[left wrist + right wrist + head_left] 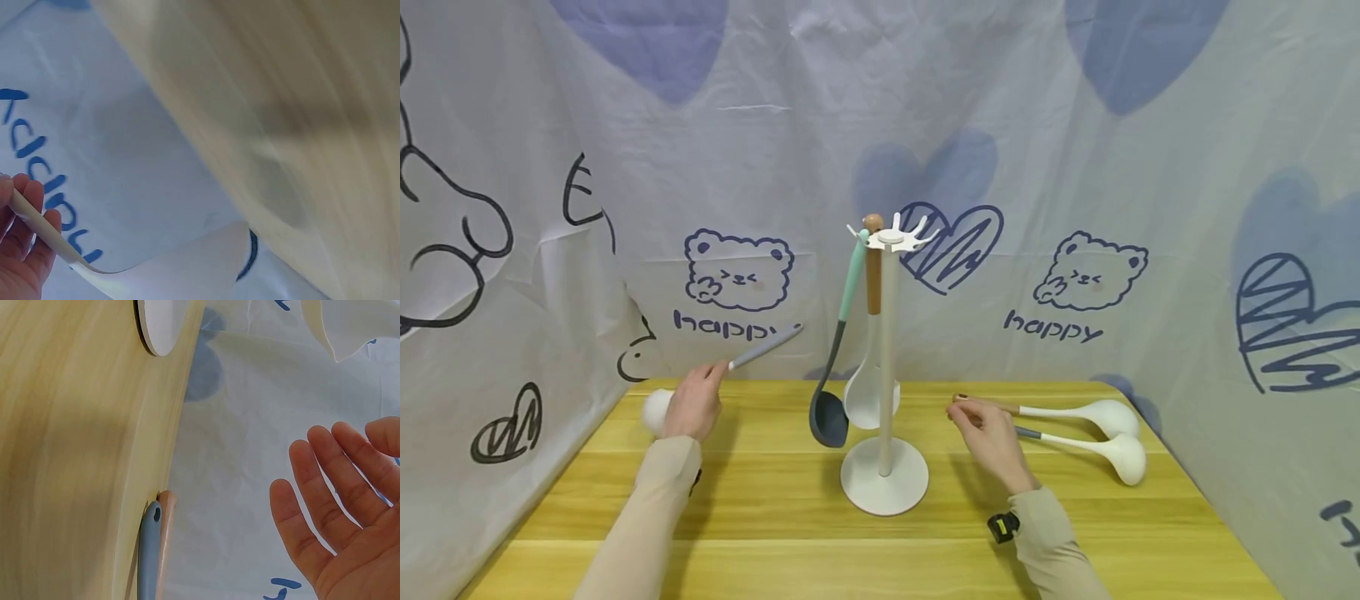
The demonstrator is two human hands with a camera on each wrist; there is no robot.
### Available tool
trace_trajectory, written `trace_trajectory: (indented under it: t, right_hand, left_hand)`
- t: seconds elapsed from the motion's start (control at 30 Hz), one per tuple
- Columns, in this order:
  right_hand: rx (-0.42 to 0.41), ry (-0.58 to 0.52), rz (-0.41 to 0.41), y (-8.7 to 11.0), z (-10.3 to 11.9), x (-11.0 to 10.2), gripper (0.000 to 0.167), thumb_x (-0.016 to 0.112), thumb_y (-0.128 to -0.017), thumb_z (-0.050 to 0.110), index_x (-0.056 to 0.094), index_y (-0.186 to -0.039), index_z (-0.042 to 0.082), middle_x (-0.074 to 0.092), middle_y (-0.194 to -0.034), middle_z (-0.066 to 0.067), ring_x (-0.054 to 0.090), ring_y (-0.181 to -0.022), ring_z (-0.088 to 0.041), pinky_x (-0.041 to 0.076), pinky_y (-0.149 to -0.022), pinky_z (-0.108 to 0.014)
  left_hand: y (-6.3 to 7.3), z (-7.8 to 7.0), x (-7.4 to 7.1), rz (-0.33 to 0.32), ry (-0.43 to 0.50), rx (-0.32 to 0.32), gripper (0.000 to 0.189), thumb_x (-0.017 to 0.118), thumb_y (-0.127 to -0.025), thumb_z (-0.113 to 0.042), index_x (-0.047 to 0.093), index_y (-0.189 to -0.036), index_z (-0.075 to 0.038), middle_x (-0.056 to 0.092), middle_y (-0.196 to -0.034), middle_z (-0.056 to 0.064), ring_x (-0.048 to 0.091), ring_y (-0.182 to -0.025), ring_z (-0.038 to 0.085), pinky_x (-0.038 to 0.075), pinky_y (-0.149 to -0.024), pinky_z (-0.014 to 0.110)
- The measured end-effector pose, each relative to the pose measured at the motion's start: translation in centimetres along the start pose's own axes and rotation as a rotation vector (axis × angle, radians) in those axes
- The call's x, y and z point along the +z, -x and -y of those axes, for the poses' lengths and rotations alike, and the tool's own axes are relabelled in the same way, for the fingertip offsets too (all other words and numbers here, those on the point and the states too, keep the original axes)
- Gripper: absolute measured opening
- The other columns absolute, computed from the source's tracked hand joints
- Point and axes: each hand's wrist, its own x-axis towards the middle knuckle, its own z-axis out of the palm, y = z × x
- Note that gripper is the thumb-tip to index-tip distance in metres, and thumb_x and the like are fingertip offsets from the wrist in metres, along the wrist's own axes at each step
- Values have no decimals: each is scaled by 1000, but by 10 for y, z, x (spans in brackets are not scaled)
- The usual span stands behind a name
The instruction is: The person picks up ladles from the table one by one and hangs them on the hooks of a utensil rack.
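My left hand (694, 404) grips a kitchen utensil by its white shaft (47, 231). Its grey handle (767, 346) points up and to the right, and its white head (657, 412) is partly hidden behind the hand, its exact kind unclear. In the middle stands a white utensil rack (887, 350) with hooks on top. From it hang a dark ladle (830, 419) with a mint handle and a white-headed utensil (861, 396) with a wooden handle. My right hand (988, 437) hovers right of the rack, fingers loosely bent and holding nothing, near two handles.
On the right of the wooden table (760, 517) lie a white ladle with a brown handle (1108, 415) and a white ladle with a grey handle (1123, 458). The rack's round base (885, 496) stands mid-table. Printed cloth (820, 108) encloses the back and sides.
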Motion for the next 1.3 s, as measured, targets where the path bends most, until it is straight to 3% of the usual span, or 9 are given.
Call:
trace_trajectory:
  t: [0.3, 0.5, 1.0, 1.3]
  right_hand:
    - [-2, -5, -4, 0, 0, 0, 20, 61, -98, 25, 75, -106, 14, 68, -125, -10, 70, -98, -24, 58, -85, -43]
    - [-10, -9, -5, 0, 0, -1, 20, 62, -98, 24, 75, -107, 13, 69, -123, -10, 70, -98, -24, 59, -85, -42]
    - [-11, -17, 0, 0, 0, -2, 20, 61, -98, 24, 75, -108, 13, 69, -122, -12, 71, -97, -24, 59, -85, -42]
    - [-11, -53, -83, -1, 2, 0, 22, 59, -99, 20, 74, -109, 9, 75, -103, -8, 72, -91, -21, 60, -83, -37]
  left_hand:
    - [-2, -22, -3, -112, 75, 27, 35, 53, -93, 9, 55, -127, 1, 62, -109, 23, 59, -97, 40, 54, -85, 54]
    - [-1, -25, 1, -146, 99, 13, 37, 53, -92, 10, 55, -128, 4, 62, -107, 24, 59, -96, 40, 54, -85, 54]
    - [3, -55, -8, -203, 347, -178, 31, 46, -100, 2, 53, -130, 2, 59, -106, 22, 58, -93, 39, 53, -86, 54]
    - [10, -73, -17, -229, 432, -235, 34, 45, -102, -2, 50, -135, 3, 60, -110, 22, 57, -91, 33, 52, -84, 48]
